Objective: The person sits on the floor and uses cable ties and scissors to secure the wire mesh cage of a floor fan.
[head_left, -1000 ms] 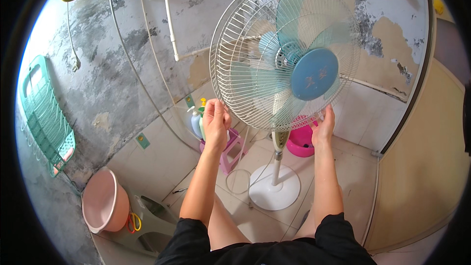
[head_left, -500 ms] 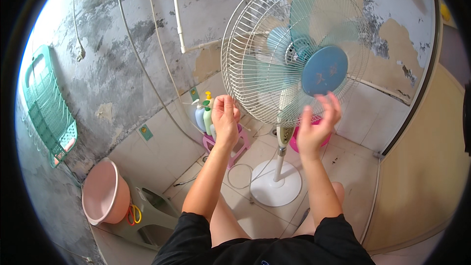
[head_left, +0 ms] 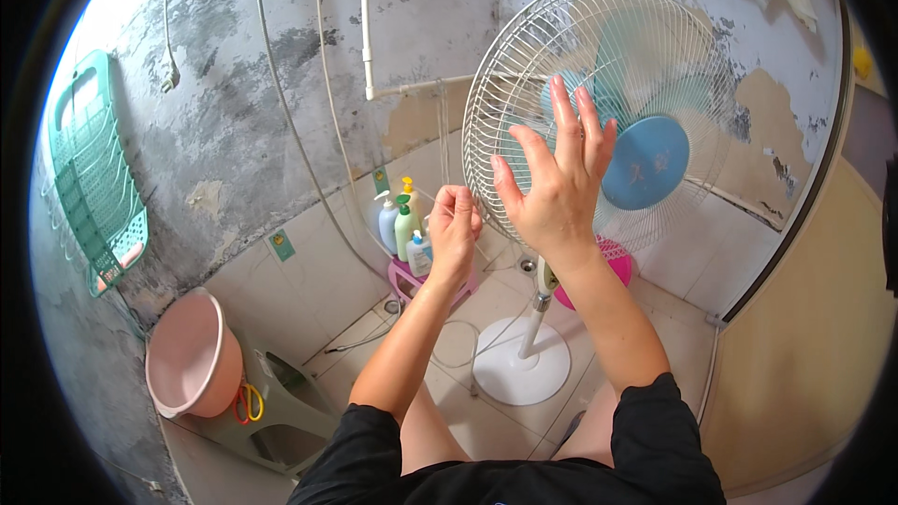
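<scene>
Teal basket [head_left: 98,168] at the left edge; pink basin [head_left: 195,355] at lower left, red-and-yellow scissors [head_left: 248,403] just beside; pump bottles [head_left: 404,226] left of centre, above a pink stool [head_left: 400,280]; left hand [head_left: 455,232] near centre, thumb closed against curled fingers, at the left rim of the standing fan [head_left: 647,161], impossible to tell whether gripping it; right hand [head_left: 561,194] farther right, before the fan, fingers spread wide, holding nothing visible; fan upright, from lower centre to upper right.
</scene>
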`<state>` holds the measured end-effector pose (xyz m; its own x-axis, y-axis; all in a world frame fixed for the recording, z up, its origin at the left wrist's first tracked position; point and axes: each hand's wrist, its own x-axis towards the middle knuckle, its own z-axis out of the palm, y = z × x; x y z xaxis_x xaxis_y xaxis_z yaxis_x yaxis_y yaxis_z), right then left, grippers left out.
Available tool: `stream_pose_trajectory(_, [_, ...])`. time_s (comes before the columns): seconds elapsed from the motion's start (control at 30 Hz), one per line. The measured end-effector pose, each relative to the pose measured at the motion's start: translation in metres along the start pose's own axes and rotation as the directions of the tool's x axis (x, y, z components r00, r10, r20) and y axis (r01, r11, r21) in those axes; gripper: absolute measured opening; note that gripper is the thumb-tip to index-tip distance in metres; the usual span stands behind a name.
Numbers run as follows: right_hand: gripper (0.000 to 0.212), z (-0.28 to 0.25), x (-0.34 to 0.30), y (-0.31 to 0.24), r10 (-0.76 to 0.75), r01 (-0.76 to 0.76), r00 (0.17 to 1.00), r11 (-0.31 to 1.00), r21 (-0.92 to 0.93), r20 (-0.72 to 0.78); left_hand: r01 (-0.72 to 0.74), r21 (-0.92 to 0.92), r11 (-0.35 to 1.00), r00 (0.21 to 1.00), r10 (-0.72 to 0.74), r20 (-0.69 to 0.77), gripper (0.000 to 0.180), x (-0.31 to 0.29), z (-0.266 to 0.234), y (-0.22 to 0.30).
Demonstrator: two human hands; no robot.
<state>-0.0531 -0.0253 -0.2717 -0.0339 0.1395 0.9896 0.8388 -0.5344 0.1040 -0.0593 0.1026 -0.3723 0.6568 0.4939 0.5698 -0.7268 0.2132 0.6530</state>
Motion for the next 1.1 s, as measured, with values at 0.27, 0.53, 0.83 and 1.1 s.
stream_pose_trajectory(0.27, [0.013,0.001,0.020,0.012,-0.121,0.118,0.992,0.991,0.067,0.035,0.008,0.024,1.000,1.000,-0.009,0.010,0.021,0.002,-0.007,-0.001])
stream_pose_trajectory(0.53, [0.018,-0.013,0.026,0.015,-0.155,0.156,0.980,0.988,0.002,0.128,0.015,0.087,0.996,1.000,-0.016,0.013,0.022,0.000,-0.004,0.004])
stream_pose_trajectory(0.83, [0.019,0.006,0.013,0.004,-0.106,0.111,0.994,0.982,-0.153,0.037,0.025,0.106,0.994,0.999,-0.028,0.023,0.023,-0.001,-0.003,0.003])
stream_pose_trajectory(1.1, [0.018,-0.007,0.027,0.007,-0.109,0.108,0.990,0.994,0.014,0.091,-0.049,0.151,0.987,0.998,0.055,-0.039,0.017,0.000,-0.007,0.002])
